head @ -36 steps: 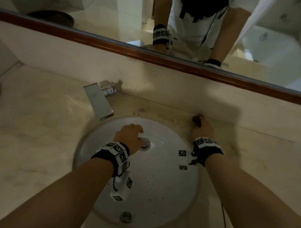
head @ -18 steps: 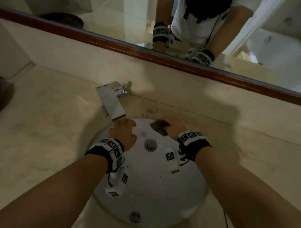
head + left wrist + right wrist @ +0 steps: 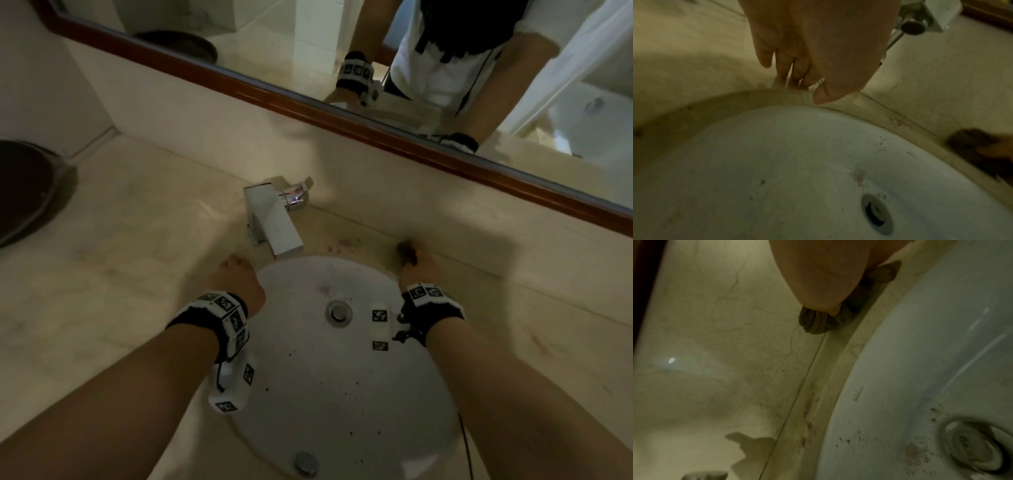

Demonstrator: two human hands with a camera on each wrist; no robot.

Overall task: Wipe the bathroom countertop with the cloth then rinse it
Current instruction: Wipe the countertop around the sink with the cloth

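Right hand (image 3: 419, 270) bunched over dark cloth (image 3: 407, 251), mostly hidden, behind sink (image 3: 342, 394); left hand (image 3: 236, 279) loose, empty, on its rim.

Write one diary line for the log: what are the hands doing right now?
step: wiping countertop | right hand: presses dark cloth behind sink | left hand: fingertips rest on countertop beside faucet | rinse: not yet done

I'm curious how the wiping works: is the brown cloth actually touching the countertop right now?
Touching. The right wrist view shows the cloth pressed flat on the countertop under the right hand, no gap beneath.
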